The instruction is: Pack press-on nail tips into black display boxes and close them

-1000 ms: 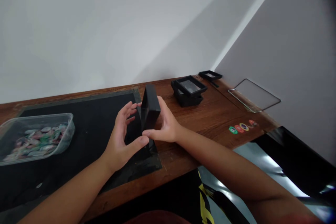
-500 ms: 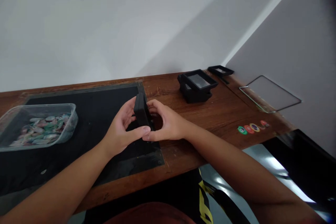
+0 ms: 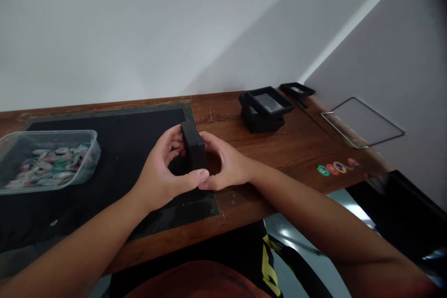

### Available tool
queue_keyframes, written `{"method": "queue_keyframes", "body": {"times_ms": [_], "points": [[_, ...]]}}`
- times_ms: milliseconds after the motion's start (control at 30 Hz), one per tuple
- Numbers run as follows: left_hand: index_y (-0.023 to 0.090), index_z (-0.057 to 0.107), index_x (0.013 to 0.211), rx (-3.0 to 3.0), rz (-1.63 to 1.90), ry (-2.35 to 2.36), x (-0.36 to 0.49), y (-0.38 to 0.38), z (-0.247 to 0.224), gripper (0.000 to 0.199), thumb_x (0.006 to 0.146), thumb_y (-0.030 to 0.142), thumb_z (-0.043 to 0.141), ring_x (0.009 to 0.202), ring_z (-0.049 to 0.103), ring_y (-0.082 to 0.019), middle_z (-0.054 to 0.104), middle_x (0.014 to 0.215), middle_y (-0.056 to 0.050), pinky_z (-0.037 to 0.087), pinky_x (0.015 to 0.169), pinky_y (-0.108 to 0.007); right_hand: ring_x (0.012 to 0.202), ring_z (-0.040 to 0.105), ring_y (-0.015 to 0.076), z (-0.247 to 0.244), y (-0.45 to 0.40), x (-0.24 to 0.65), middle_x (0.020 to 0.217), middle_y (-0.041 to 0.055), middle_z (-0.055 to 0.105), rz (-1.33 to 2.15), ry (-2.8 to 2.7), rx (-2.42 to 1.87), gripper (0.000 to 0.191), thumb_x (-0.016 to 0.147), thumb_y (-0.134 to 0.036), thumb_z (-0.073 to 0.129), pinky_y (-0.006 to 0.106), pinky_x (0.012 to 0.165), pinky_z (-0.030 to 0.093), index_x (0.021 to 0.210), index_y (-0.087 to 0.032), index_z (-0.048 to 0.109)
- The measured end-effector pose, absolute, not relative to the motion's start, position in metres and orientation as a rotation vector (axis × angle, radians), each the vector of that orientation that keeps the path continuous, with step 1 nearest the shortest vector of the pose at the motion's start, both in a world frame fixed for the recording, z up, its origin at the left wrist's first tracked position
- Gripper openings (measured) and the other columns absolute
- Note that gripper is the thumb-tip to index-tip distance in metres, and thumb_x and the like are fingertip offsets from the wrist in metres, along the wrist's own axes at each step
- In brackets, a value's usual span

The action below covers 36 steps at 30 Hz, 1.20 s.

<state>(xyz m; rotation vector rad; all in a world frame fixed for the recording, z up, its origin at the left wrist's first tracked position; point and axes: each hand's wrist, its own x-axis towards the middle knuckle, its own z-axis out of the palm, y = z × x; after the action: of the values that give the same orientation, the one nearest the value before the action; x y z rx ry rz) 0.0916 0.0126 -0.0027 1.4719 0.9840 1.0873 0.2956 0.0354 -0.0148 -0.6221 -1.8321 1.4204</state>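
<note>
A small black box-like frame is held upright on edge over the right end of the black mat. My left hand grips it from the left, thumb at its near lower edge and fingers behind it. From the right, my right hand holds the same piece, its thumb tip touching my left thumb. The fingertips on the far side are partly hidden. Similar black frames with pale panels lie stacked to the right of my hands.
A clear plastic tub of small wrapped pieces sits on the mat at left. Another black frame lies in the back right corner. Round stickers and a thin metal wire frame are at right. The wooden table meets the wall behind.
The held black frame has turned, so its narrow side now shows more. Both hands stay around it, with their thumbs slightly further right. The whole view has shifted a little.
</note>
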Motion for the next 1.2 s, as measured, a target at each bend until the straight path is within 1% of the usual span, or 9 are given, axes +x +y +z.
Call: {"method": "queue_keyframes", "body": {"times_ms": [133, 300, 400, 600, 733, 833, 933, 1067, 1200], "points": [[0.023, 0.054, 0.145, 1.533, 1.032, 1.033, 0.089, 0.009, -0.001, 0.102, 0.057, 0.047, 0.099, 0.128, 0.061, -0.037, 0.062, 0.139, -0.014, 0.055, 0.108, -0.054, 0.109, 0.072, 0.0265, -0.014, 0.033, 0.295, 0.113, 0.006, 0.071, 1.418, -1.843, -0.625, 0.072, 0.062, -0.035, 0.095, 0.049, 0.101, 0.059, 0.116, -0.023, 0.049], [0.025, 0.061, 0.142, 1.725, 1.051, 0.97, 0.087, 0.007, 0.002, 0.091, 0.062, 0.049, 0.097, 0.126, 0.061, -0.037, 0.06, 0.131, -0.011, 0.06, 0.098, -0.048, 0.11, 0.072, 0.0278, -0.019, 0.03, 0.294, 0.12, 0.0088, 0.069, 1.357, -1.857, -0.563, 0.078, 0.059, -0.038, 0.093, 0.045, 0.092, 0.062, 0.12, -0.024, 0.046], [0.025, 0.061, 0.143, 1.786, 1.053, 0.951, 0.086, 0.006, 0.003, 0.09, 0.062, 0.047, 0.096, 0.12, 0.063, -0.034, 0.06, 0.124, -0.009, 0.062, 0.093, -0.046, 0.114, 0.071, 0.0293, -0.021, 0.03, 0.294, 0.124, 0.0101, 0.068, 1.295, -1.923, -0.556, 0.081, 0.06, -0.043, 0.091, 0.048, 0.096, 0.061, 0.124, -0.024, 0.045], [0.023, 0.058, 0.145, 1.815, 1.02, 0.995, 0.085, 0.004, 0.003, 0.093, 0.062, 0.045, 0.092, 0.114, 0.065, -0.032, 0.062, 0.125, -0.01, 0.062, 0.093, -0.048, 0.113, 0.071, 0.0287, -0.019, 0.028, 0.292, 0.127, 0.0103, 0.069, 1.223, -1.994, -0.595, 0.081, 0.062, -0.044, 0.087, 0.051, 0.102, 0.058, 0.126, -0.023, 0.044], [0.025, 0.063, 0.136, 1.872, 0.989, 1.074, 0.085, 0.006, 0.005, 0.077, 0.067, 0.047, 0.089, 0.108, 0.065, -0.03, 0.061, 0.117, -0.007, 0.062, 0.093, -0.05, 0.124, 0.065, 0.0306, -0.017, 0.029, 0.293, 0.127, 0.0101, 0.067, 1.241, -2.023, -0.632, 0.075, 0.063, -0.039, 0.086, 0.053, 0.107, 0.055, 0.121, -0.025, 0.043], [0.025, 0.067, 0.128, 1.895, 0.923, 1.075, 0.084, 0.007, 0.008, 0.067, 0.067, 0.044, 0.088, 0.106, 0.065, -0.029, 0.061, 0.113, -0.005, 0.063, 0.093, -0.048, 0.123, 0.065, 0.0305, -0.016, 0.029, 0.294, 0.128, 0.0098, 0.067, 1.272, -2.016, -0.633, 0.074, 0.064, -0.038, 0.087, 0.053, 0.107, 0.055, 0.121, -0.025, 0.042], [0.026, 0.068, 0.128, 1.872, 0.916, 1.073, 0.083, 0.007, 0.01, 0.067, 0.067, 0.046, 0.088, 0.108, 0.065, -0.03, 0.061, 0.115, -0.006, 0.063, 0.092, -0.048, 0.119, 0.069, 0.0294, -0.016, 0.028, 0.294, 0.132, 0.011, 0.066, 1.318, -1.99, -0.584, 0.077, 0.067, -0.039, 0.089, 0.054, 0.109, 0.054, 0.126, -0.025, 0.042], [0.025, 0.064, 0.133, 1.761, 0.9, 1.096, 0.083, 0.007, 0.01, 0.072, 0.069, 0.051, 0.087, 0.11, 0.066, -0.032, 0.067, 0.122, -0.009, 0.059, 0.096, -0.053, 0.132, 0.064, 0.033, -0.017, 0.029, 0.295, 0.14, 0.0147, 0.063, 1.403, -2.003, -0.595, 0.079, 0.069, -0.043, 0.093, 0.056, 0.116, 0.049, 0.13, -0.022, 0.046], [0.022, 0.064, 0.127, 1.675, 0.838, 1.101, 0.086, 0.005, 0.014, 0.07, 0.067, 0.051, 0.086, 0.109, 0.068, -0.034, 0.07, 0.122, -0.012, 0.057, 0.095, -0.055, 0.132, 0.065, 0.0349, -0.021, 0.029, 0.294, 0.14, 0.0156, 0.064, 1.505, -1.947, -0.614, 0.086, 0.064, -0.044, 0.097, 0.057, 0.116, 0.051, 0.131, -0.021, 0.048]]}}
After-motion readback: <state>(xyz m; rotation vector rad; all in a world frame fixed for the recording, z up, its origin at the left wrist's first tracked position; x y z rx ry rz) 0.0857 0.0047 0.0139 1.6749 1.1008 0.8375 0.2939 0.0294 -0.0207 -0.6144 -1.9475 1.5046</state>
